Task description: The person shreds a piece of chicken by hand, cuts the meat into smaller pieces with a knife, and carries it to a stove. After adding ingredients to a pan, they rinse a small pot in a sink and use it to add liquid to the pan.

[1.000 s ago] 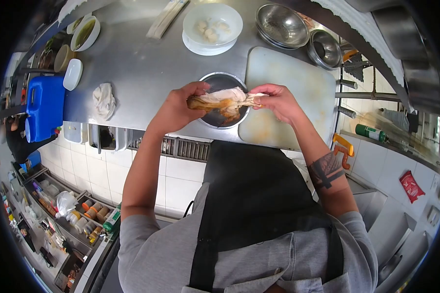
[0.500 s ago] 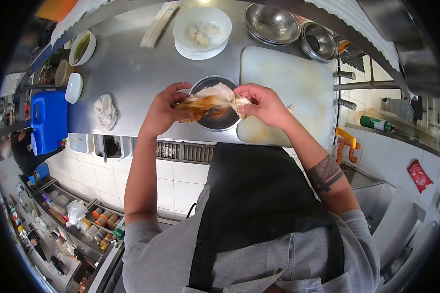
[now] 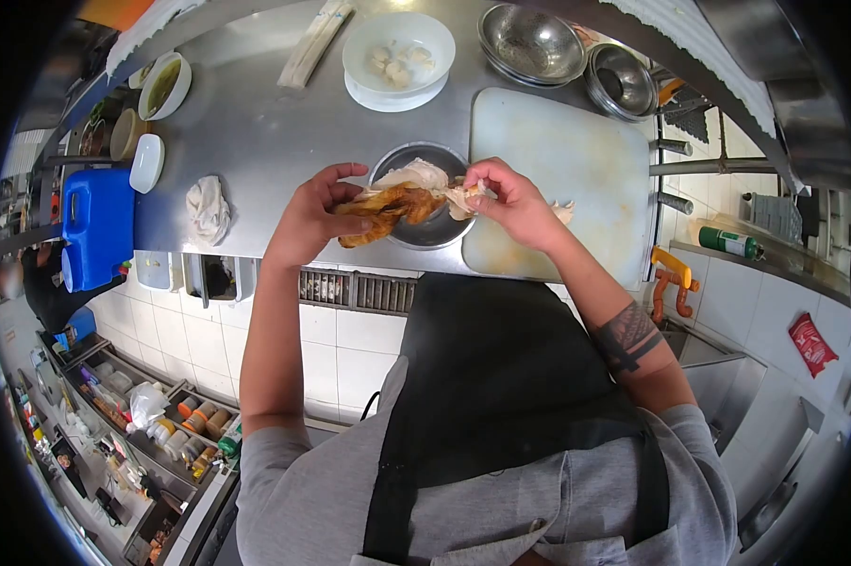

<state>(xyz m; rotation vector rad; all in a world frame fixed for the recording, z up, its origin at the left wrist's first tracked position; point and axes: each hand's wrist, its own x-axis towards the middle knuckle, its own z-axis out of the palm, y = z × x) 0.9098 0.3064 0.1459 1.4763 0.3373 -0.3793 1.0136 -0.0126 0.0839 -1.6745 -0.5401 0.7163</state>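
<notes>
A piece of cooked meat (image 3: pixel 397 206), browned on one side and pale on the other, hangs over a round metal bowl (image 3: pixel 432 236). My left hand (image 3: pixel 317 215) is closed around its left end. At the right end my right hand (image 3: pixel 508 204) pinches a pale, shredded part between thumb and fingers. Some of the bowl's inside is hidden beneath the meat. Just right of the bowl lies a white cutting board (image 3: pixel 576 156), with a small pale scrap (image 3: pixel 563 210) on it near my right wrist.
Behind the metal bowl stands a white bowl (image 3: pixel 399 36) with pale pieces. Metal bowls (image 3: pixel 531 45) sit at the back right. A crumpled cloth (image 3: pixel 208 211) and a blue jug (image 3: pixel 99 229) are at left. Another person in dark clothes (image 3: pixel 48 288) is at far left.
The meat has turned so that more of its browned side shows. My right hand has shifted slightly right and up, pulling at the pale end. The view has moved a little.
</notes>
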